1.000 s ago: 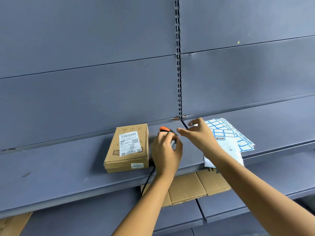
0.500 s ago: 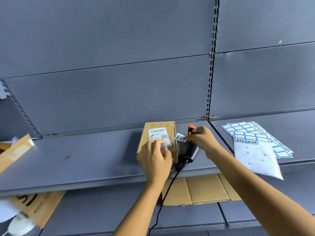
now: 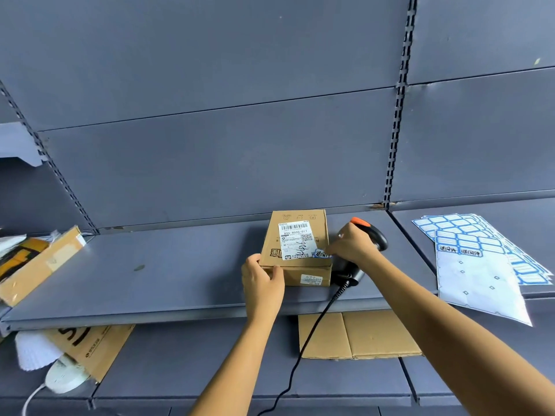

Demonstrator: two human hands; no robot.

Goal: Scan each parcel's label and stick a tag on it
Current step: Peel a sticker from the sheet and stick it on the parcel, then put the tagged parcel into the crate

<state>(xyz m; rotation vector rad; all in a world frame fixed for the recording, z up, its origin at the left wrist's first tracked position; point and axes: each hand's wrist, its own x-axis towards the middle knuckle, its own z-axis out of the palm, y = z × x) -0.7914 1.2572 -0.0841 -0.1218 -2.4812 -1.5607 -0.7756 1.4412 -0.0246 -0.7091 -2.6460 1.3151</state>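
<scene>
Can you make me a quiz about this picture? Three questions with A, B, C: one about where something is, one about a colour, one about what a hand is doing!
1. Where is the scanner?
A. On the shelf, right of the parcel
B. On top of the parcel
C. On the floor

2. What colour is the scanner's tip?
A. Green
B. Yellow
C. Orange

3. What is the left hand doing?
A. Holding the scanner
B. Gripping the parcel's near left corner
C. Hanging free

Answers: 1 A, it lies beside the parcel, behind the right hand that pinches the tag. 2 C, its top end is bright orange. 3 B, it clasps that corner.
</scene>
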